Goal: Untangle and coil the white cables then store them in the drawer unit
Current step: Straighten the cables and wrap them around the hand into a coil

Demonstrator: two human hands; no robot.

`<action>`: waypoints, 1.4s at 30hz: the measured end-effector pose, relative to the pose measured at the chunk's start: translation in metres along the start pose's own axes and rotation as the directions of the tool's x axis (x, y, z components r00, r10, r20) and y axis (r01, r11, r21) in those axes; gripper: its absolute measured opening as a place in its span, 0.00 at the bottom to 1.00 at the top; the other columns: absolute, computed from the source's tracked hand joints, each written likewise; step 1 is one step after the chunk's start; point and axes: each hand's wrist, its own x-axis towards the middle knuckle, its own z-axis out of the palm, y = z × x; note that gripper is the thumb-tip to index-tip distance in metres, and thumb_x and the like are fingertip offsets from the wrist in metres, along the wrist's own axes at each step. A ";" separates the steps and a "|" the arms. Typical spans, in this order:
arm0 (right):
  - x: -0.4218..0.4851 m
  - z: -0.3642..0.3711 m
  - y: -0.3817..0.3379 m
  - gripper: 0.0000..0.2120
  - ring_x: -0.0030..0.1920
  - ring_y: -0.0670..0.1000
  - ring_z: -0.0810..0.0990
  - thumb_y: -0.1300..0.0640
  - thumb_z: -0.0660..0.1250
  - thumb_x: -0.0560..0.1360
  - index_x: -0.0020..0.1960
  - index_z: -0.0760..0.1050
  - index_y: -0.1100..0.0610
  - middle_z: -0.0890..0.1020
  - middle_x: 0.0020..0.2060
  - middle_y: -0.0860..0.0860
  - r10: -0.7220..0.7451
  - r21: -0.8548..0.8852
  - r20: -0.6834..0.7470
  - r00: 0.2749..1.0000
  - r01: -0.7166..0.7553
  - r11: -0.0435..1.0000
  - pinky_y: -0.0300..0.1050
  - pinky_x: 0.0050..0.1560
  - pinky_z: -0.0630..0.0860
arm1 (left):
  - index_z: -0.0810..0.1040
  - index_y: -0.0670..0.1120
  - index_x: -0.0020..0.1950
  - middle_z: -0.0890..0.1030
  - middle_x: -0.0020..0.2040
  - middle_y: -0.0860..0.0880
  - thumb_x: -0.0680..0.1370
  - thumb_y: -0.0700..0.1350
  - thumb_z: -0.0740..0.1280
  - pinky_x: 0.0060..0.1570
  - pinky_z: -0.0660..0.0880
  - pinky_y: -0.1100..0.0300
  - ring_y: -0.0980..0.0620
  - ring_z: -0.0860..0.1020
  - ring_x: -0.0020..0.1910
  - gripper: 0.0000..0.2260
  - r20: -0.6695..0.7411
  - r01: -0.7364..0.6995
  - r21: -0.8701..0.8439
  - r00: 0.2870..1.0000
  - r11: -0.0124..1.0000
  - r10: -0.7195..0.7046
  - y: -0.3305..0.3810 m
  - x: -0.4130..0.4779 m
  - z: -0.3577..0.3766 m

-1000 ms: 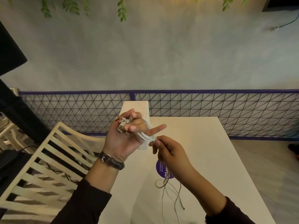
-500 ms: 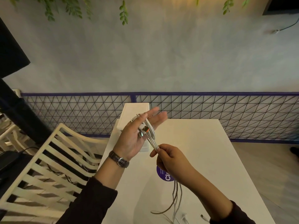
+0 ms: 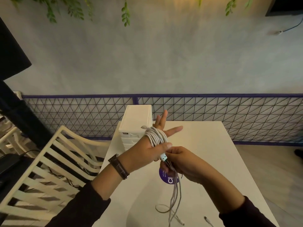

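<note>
Got the white cables (image 3: 156, 136) wound in a fat coil around the left hand (image 3: 144, 149), several turns across the knuckles. Fingers straight and splayed, thumb laid over the wraps and pinning them down. Poking out from under that thumb, a USB plug (image 3: 164, 157) with a teal insert.

Gripping the loose strands with the right hand (image 3: 182, 163), fingers curled round them just below the left thumb. From that fist, dangling down to the white table (image 3: 221, 161) and ending in a slack loop plus a couple of small plugs near the bottom edge.

Half hidden under the hands, a round purple sticker (image 3: 168, 179). Just behind the left hand, at the table's far left corner, the white drawer unit (image 3: 136, 122). Dark wristwatch (image 3: 118, 166) on the left wrist. Off to the left, a cream slatted chair (image 3: 49, 169). Behind the table, a purple-framed mesh fence (image 3: 229, 115) and a grey wall (image 3: 164, 63).
</note>
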 end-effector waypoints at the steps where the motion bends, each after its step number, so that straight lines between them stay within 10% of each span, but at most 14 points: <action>1: 0.000 -0.002 -0.001 0.14 0.29 0.52 0.71 0.59 0.54 0.81 0.43 0.77 0.57 0.77 0.28 0.54 0.023 -0.076 -0.009 1.000 -0.024 0.997 0.42 0.32 0.72 | 0.60 0.72 0.66 0.39 0.76 0.60 0.77 0.45 0.58 0.74 0.42 0.52 0.62 0.36 0.74 0.25 0.034 -0.010 0.123 0.999 0.992 0.005 -0.003 -0.004 -0.001; 7: 0.000 0.002 -0.009 0.12 0.35 0.53 0.77 0.57 0.52 0.81 0.52 0.71 0.62 0.81 0.39 0.61 0.050 -0.390 -0.122 0.991 -0.094 0.916 0.36 0.32 0.74 | 0.40 0.64 0.72 0.26 0.71 0.57 0.79 0.49 0.60 0.70 0.32 0.50 0.51 0.26 0.70 0.33 -0.046 0.268 0.579 0.954 0.770 -0.297 -0.002 0.019 0.009; 11: -0.004 0.000 -0.013 0.18 0.28 0.50 0.73 0.51 0.52 0.82 0.48 0.75 0.62 0.78 0.32 0.55 0.092 -0.406 -0.048 0.995 -0.104 0.908 0.34 0.29 0.72 | 0.30 0.68 0.65 0.14 0.59 0.59 0.76 0.44 0.59 0.61 0.20 0.57 0.55 0.13 0.57 0.39 0.146 -0.015 0.867 0.963 0.498 -0.225 -0.012 0.000 -0.005; 16: -0.006 -0.005 -0.008 0.18 0.27 0.52 0.72 0.52 0.53 0.82 0.45 0.76 0.62 0.78 0.32 0.58 0.131 -0.346 -0.010 0.991 -0.126 0.930 0.38 0.29 0.72 | 0.40 0.57 0.75 0.26 0.69 0.49 0.75 0.67 0.38 0.71 0.32 0.55 0.46 0.30 0.73 0.30 -0.009 0.159 0.912 0.929 0.379 -0.369 -0.010 0.015 0.011; 19: -0.011 -0.009 -0.011 0.15 0.26 0.48 0.71 0.50 0.56 0.81 0.42 0.76 0.55 0.76 0.32 0.57 0.156 -0.365 0.006 0.988 -0.143 0.920 0.35 0.28 0.70 | 0.49 0.51 0.77 0.24 0.68 0.50 0.78 0.63 0.49 0.71 0.33 0.51 0.45 0.30 0.73 0.31 0.018 0.160 0.895 0.920 0.417 -0.392 -0.023 0.014 0.009; 22: -0.011 -0.012 -0.009 0.09 0.33 0.46 0.74 0.48 0.62 0.77 0.43 0.76 0.51 0.78 0.34 0.49 0.101 -0.640 -0.051 0.994 -0.110 0.761 0.34 0.32 0.71 | 0.48 0.53 0.77 0.32 0.75 0.49 0.78 0.59 0.55 0.74 0.39 0.48 0.46 0.33 0.75 0.30 0.044 0.298 0.768 0.859 0.566 -0.511 -0.033 -0.001 0.006; 24: -0.009 -0.013 -0.005 0.10 0.40 0.48 0.78 0.49 0.66 0.75 0.51 0.77 0.53 0.80 0.40 0.49 -0.020 -0.770 -0.083 0.996 -0.051 0.636 0.36 0.36 0.73 | 0.64 0.52 0.73 0.55 0.77 0.49 0.79 0.59 0.56 0.70 0.61 0.49 0.47 0.59 0.73 0.24 0.108 0.391 0.643 0.805 0.658 -0.584 -0.038 -0.006 0.002; 26: -0.009 -0.018 -0.006 0.11 0.43 0.48 0.80 0.52 0.69 0.74 0.55 0.77 0.51 0.80 0.41 0.48 -0.163 -0.782 -0.067 0.984 0.050 0.621 0.34 0.37 0.73 | 0.82 0.43 0.53 0.80 0.54 0.53 0.79 0.58 0.57 0.49 0.77 0.59 0.57 0.78 0.48 0.22 0.255 0.452 0.421 0.773 0.787 -0.580 -0.040 -0.013 -0.003; 29: -0.003 -0.032 -0.005 0.10 0.44 0.47 0.82 0.54 0.71 0.72 0.53 0.81 0.49 0.82 0.40 0.45 -0.305 -0.654 0.050 0.951 0.261 0.709 0.37 0.43 0.78 | 0.80 0.34 0.49 0.84 0.46 0.52 0.80 0.56 0.56 0.65 0.68 0.51 0.57 0.78 0.58 0.25 0.605 0.542 0.048 0.653 0.839 -0.456 -0.036 -0.019 -0.010; 37: 0.018 -0.030 0.008 0.09 0.42 0.54 0.78 0.57 0.61 0.78 0.48 0.79 0.58 0.79 0.41 0.55 -0.462 -0.212 0.157 0.873 0.487 0.847 0.44 0.48 0.74 | 0.84 0.43 0.41 0.85 0.46 0.44 0.80 0.52 0.51 0.69 0.41 0.37 0.46 0.79 0.58 0.24 0.737 0.589 -0.606 0.668 0.535 0.101 -0.021 -0.026 -0.006; 42: 0.026 -0.008 0.020 0.12 0.41 0.50 0.78 0.48 0.67 0.74 0.49 0.81 0.55 0.82 0.40 0.52 -0.456 0.346 0.080 0.886 0.405 0.846 0.40 0.43 0.75 | 0.83 0.41 0.40 0.85 0.41 0.43 0.80 0.49 0.50 0.68 0.50 0.44 0.44 0.82 0.51 0.24 0.507 0.399 -0.810 0.844 0.429 0.172 -0.004 -0.021 -0.001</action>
